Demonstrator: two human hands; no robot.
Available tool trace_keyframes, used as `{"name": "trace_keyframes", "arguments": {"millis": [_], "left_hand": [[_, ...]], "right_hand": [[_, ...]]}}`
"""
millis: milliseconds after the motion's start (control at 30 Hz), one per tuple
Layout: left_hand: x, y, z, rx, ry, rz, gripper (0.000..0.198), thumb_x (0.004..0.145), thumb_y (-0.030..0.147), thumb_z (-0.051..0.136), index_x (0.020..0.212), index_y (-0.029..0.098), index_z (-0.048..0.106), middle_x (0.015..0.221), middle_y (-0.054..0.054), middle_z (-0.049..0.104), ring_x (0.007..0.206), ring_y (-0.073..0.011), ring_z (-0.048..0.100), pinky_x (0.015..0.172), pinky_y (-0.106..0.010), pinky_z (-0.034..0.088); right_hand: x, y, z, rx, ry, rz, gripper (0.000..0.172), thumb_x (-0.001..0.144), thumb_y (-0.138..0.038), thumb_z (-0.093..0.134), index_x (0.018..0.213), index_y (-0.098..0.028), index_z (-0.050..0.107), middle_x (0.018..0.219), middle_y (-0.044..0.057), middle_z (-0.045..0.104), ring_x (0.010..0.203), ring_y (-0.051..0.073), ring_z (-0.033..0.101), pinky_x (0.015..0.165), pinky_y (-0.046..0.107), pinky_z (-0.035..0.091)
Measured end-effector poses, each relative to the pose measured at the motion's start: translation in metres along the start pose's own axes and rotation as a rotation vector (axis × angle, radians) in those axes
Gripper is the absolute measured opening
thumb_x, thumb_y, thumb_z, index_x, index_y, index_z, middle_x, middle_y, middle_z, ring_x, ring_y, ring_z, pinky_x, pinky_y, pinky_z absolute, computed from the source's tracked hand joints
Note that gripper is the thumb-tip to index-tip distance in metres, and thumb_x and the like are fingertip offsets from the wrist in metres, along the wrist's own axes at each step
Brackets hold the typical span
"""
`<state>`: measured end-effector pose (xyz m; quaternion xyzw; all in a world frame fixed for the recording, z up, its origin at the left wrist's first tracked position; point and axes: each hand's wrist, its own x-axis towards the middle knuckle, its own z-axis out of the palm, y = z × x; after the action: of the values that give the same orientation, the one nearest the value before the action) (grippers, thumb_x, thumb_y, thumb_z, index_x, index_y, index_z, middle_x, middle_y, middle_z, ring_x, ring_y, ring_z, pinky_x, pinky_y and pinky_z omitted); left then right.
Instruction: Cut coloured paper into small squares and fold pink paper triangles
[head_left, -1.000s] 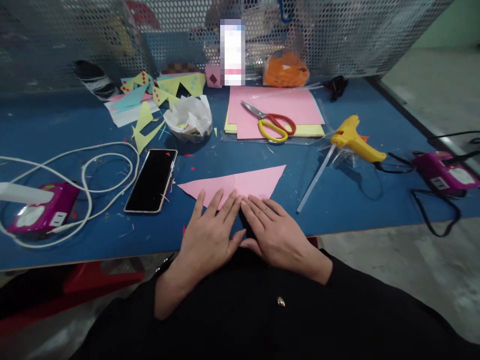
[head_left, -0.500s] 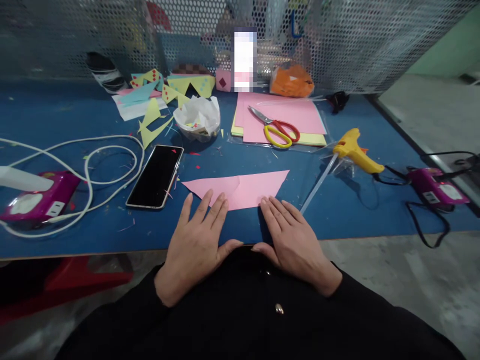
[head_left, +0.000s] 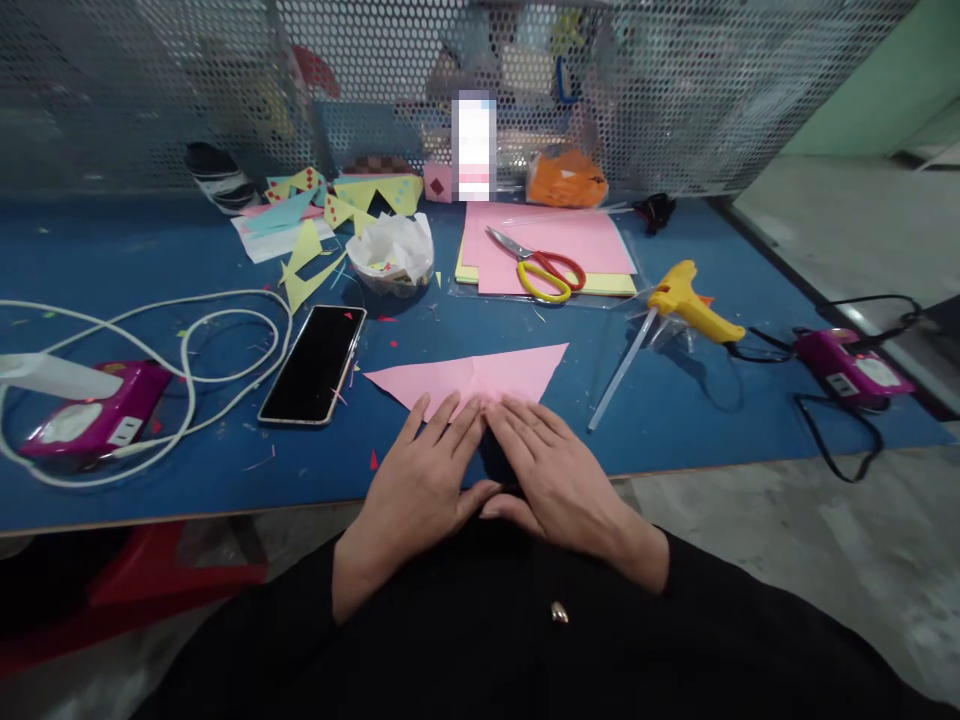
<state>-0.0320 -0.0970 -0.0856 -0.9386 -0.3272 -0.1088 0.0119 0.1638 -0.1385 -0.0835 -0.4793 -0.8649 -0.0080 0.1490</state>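
Note:
A folded pink paper (head_left: 480,375) with pointed ends lies flat on the blue table near its front edge. My left hand (head_left: 431,465) rests with its fingertips on the paper's lower edge, fingers stretched out. Beside it, my right hand (head_left: 555,475) lies flat, its fingertips on the middle of the same edge. The fingertips of both hands nearly meet, and the thumbs are close together at the table edge. Both hands are open and grasp nothing.
Scissors (head_left: 536,265) lie on stacked pink and yellow sheets (head_left: 480,240). A yellow glue gun (head_left: 694,305) is at the right, a black phone (head_left: 313,365) and white cable (head_left: 187,380) at the left. Behind are a scrap bowl (head_left: 390,255) and cut yellow paper (head_left: 304,265).
My right hand has slid left along the paper's lower edge toward my left hand, which has shifted slightly right. The whole view has shifted a little.

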Motion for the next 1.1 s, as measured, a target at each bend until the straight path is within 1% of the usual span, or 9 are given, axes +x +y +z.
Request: {"name": "trace_keyframes", "arguments": {"millis": [167,367,467,567,667,767,933,1033,1100], "left_hand": [[-0.009,-0.006,-0.001,0.041,-0.001,-0.006,0.070,0.098,0.056,0.044,0.149,0.008,0.042,0.156,-0.015,0.045,0.145,-0.0334,0.039,0.118,-0.054,0.027],[-0.033,-0.019,-0.008,0.099,-0.005,-0.076,0.065,0.100,0.054,0.039,0.147,0.009,0.045,0.151,-0.014,0.052,0.141,-0.0359,0.044,0.115,-0.060,0.029],[-0.037,-0.020,-0.008,0.105,0.004,-0.093,0.066,0.100,0.054,0.039,0.146,0.008,0.047,0.150,-0.016,0.052,0.140,-0.0364,0.045,0.115,-0.059,0.030],[-0.036,-0.019,-0.006,0.099,0.016,-0.103,0.066,0.099,0.056,0.038,0.143,0.008,0.051,0.149,-0.017,0.053,0.139,-0.0365,0.047,0.114,-0.058,0.033],[-0.031,-0.021,-0.010,0.068,0.045,-0.094,0.062,0.100,0.055,0.037,0.138,0.009,0.056,0.144,-0.018,0.059,0.133,-0.0352,0.053,0.110,-0.056,0.039],[-0.021,-0.025,-0.020,-0.009,0.088,-0.108,0.056,0.101,0.052,0.039,0.130,0.011,0.062,0.132,-0.017,0.067,0.122,-0.0327,0.061,0.103,-0.053,0.047],[0.000,-0.032,-0.037,-0.166,0.083,-0.197,0.047,0.101,0.049,0.043,0.117,0.014,0.069,0.109,-0.013,0.077,0.100,-0.0288,0.071,0.087,-0.048,0.055],[0.014,-0.039,-0.043,-0.326,0.157,-0.323,0.041,0.097,0.047,0.052,0.116,0.016,0.071,0.111,-0.012,0.078,0.102,-0.0278,0.072,0.089,-0.047,0.057],[0.027,-0.045,-0.047,-0.467,0.231,-0.411,0.038,0.093,0.047,0.059,0.115,0.019,0.072,0.116,-0.011,0.076,0.108,-0.0278,0.071,0.092,-0.047,0.057]], "right_hand": [[0.000,0.003,0.005,-0.025,-0.013,0.031,0.096,0.096,-0.072,0.027,0.142,0.010,0.046,0.147,0.029,0.050,0.139,0.037,0.047,0.114,0.052,0.039],[-0.015,0.014,-0.003,-0.125,-0.023,0.043,0.084,0.101,-0.063,0.027,0.141,0.008,0.046,0.144,0.028,0.054,0.136,0.035,0.052,0.110,0.051,0.044],[-0.010,0.016,-0.010,-0.198,-0.028,0.015,0.071,0.103,-0.054,0.036,0.136,0.006,0.052,0.137,0.027,0.061,0.128,0.035,0.058,0.106,0.049,0.046],[0.005,0.017,-0.019,-0.246,-0.045,-0.013,0.044,0.102,-0.034,0.047,0.125,0.001,0.061,0.117,0.023,0.073,0.107,0.031,0.069,0.096,0.046,0.050],[0.024,0.017,-0.028,-0.277,-0.076,-0.075,0.024,0.096,-0.016,0.054,0.115,-0.006,0.066,0.105,0.016,0.075,0.090,0.026,0.070,0.084,0.041,0.051],[0.039,0.014,-0.030,-0.318,-0.085,-0.134,0.019,0.091,-0.005,0.055,0.104,-0.009,0.069,0.098,0.014,0.074,0.084,0.026,0.067,0.076,0.038,0.048],[0.053,0.013,-0.015,-0.360,-0.034,-0.133,0.016,0.089,-0.003,0.057,0.085,-0.011,0.071,0.078,0.011,0.072,0.068,0.022,0.065,0.063,0.034,0.045],[0.053,0.022,-0.016,-0.381,0.067,-0.112,0.020,0.091,-0.003,0.053,0.090,-0.009,0.073,0.085,0.013,0.075,0.073,0.023,0.068,0.070,0.037,0.050],[0.048,0.031,-0.028,-0.395,0.160,-0.129,0.025,0.095,-0.005,0.049,0.103,-0.008,0.072,0.103,0.015,0.077,0.090,0.024,0.070,0.085,0.040,0.051]]}}
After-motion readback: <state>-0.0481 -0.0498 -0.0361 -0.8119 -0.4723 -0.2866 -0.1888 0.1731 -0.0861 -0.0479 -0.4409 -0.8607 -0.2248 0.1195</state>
